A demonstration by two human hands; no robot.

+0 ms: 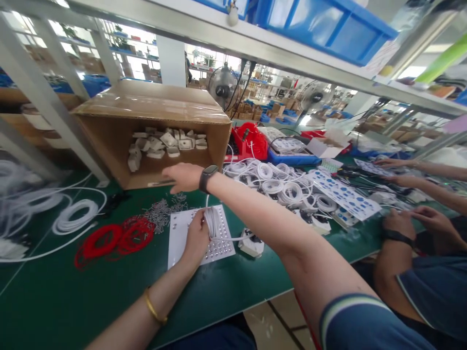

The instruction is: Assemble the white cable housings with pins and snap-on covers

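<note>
My left hand (197, 232) is closed around a bundled coil of white cable (212, 221) above a white sheet (178, 250). From the coil, the cable runs right to a white plastic housing (251, 244) with dark parts inside. My right hand (184, 176) stretches across to the front opening of a cardboard box (153, 99), fingers apart and holding nothing visible. White plastic covers (171, 141) lie piled in the box. Small round metal pieces (217, 250) stand in rows on the sheet. Loose screws (159, 214) are scattered below my right hand, beside red rings (104, 240).
A heap of coiled white cables (272, 184) lies to the right, near a red bin (251, 141) and a sheet of blue labels (343, 192). More cable coils (75, 216) are at left. Co-workers' hands (399, 226) work at far right. A shelf with blue crates (321, 26) hangs overhead.
</note>
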